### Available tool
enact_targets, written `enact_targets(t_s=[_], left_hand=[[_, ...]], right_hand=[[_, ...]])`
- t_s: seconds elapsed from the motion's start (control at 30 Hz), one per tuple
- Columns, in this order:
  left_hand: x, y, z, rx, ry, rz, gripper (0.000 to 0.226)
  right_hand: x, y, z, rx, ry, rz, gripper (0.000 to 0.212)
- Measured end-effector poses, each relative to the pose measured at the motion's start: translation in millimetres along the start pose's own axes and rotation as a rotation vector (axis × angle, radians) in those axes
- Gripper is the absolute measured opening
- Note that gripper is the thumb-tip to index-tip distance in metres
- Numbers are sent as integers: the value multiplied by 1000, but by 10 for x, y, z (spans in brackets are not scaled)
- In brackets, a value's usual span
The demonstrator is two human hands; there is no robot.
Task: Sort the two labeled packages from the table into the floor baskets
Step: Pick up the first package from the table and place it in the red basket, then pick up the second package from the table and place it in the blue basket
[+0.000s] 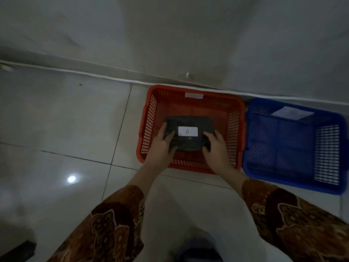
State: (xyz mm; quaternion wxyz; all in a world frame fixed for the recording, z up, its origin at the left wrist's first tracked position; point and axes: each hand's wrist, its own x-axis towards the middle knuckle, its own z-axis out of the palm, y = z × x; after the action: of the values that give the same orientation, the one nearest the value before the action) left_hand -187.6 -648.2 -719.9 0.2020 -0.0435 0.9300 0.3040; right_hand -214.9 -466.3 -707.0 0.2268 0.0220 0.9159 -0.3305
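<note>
A black package (188, 121) with a white label marked "A" (188, 131) is inside the red floor basket (235, 118), held flat over its bottom. My left hand (163, 143) grips the package's left end and my right hand (216, 146) grips its right end. A blue basket (328, 188) stands directly to the right of the red one, with a white paper label (291, 113) at its far rim. The red basket has a white label (194, 95) on its far wall. The second package is not in view.
Both baskets stand on a pale tiled floor against a grey wall (170, 35), with a white cable (75, 71) running along the wall's base. A dark object (17, 251) lies at the bottom left corner. A lamp's reflection (71, 179) shines on the tiles.
</note>
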Motion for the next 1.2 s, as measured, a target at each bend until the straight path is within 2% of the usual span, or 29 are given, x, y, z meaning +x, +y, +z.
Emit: enact_targets(t_s=[0.23,0.43,0.6,0.73,0.9,1.07,1.2], left_hand=[[404,-238,282,136,-121,71,65],[11,18,-8,268,-235,-50,69],[-684,617,-768,322,-175,1,43],[-1234,1205,-1505,410,-143,69,27],[-2027,2016,-2349,458,-85,180,26],[-2845,2801,-3038,480,-23,292,27],[-3410,3384,-3346,475,8,360,28]], right_hand=[[216,317,261,-43,-65,-81,62],[-112,124,-69,-163,-218,43,60],[-855,-443,-712,-268,-270,51,38],[-1535,-1001,-1295,-319,-233,58,31],[-2462,-1601,-2094,-289,-177,107,35],[-3410,-1992,-2978,-231,9,111,33],[-4175,-2061,-3600,-137,169,119,34]])
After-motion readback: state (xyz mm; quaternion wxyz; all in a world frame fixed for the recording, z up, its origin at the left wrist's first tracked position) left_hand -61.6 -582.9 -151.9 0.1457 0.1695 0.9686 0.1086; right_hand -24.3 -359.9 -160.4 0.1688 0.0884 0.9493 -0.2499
